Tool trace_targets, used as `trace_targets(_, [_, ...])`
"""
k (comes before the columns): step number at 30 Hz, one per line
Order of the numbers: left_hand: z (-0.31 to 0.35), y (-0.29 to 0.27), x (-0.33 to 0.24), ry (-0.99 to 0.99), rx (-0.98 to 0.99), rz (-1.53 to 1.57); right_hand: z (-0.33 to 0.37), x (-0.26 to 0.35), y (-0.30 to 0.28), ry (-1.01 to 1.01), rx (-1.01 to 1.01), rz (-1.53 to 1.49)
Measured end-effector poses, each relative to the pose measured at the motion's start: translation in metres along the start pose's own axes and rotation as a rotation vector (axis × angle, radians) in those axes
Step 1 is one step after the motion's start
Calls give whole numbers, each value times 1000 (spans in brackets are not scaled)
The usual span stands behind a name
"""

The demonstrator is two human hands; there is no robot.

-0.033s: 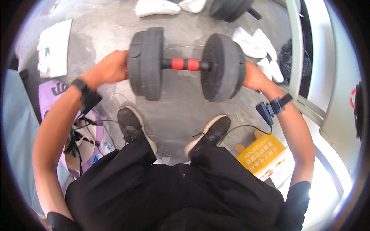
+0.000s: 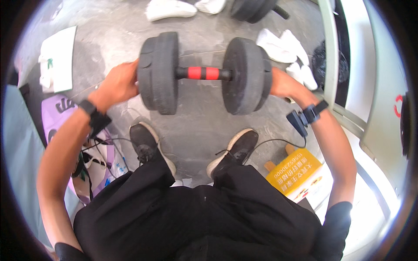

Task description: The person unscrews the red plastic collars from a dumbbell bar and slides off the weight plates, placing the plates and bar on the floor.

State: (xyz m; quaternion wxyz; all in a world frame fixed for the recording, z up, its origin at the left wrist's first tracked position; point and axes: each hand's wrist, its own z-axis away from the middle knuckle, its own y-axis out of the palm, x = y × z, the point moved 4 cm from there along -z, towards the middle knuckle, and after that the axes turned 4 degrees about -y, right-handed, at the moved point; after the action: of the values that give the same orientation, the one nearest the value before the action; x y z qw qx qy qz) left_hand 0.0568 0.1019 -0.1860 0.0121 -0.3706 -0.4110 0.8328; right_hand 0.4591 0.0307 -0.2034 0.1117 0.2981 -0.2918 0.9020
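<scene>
Dumbbell (image 2: 203, 73), upper centre of frame. Left hand (image 2: 119, 84) and right hand (image 2: 284, 82) apart, at its outer edges; grip hidden, I cannot tell closure. Open floor (image 2: 189, 132) below; white shoes (image 2: 275, 47) near right hand.

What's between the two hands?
A dumbbell is between the left hand and the right hand, with dark weights at both ends and a red-and-black grip. The head view shows it.

Black trousers (image 2: 130, 204), black sleeves (image 2: 337, 228) — black wristbands (image 2: 310, 114), cable (image 2: 278, 141) — dark pale-soled shoes (image 2: 146, 141).
</scene>
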Motion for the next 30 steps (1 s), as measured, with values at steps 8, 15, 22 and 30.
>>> trace_targets(8, [6, 22, 6, 158, -60, -490, -25, -20, 16, 543, 547, -404])
trace_targets(15, [-14, 18, 16, 453, -12, 46, 2, 17, 24, -34, -197, 44])
trace_targets(22, [-22, 8, 23, -688, 1093, 464, 17, 25, 45, 110, -374, 274])
trace_targets(30, [19, 14, 0, 28, 170, -82, 9, 0, 23, 244, 81, -339])
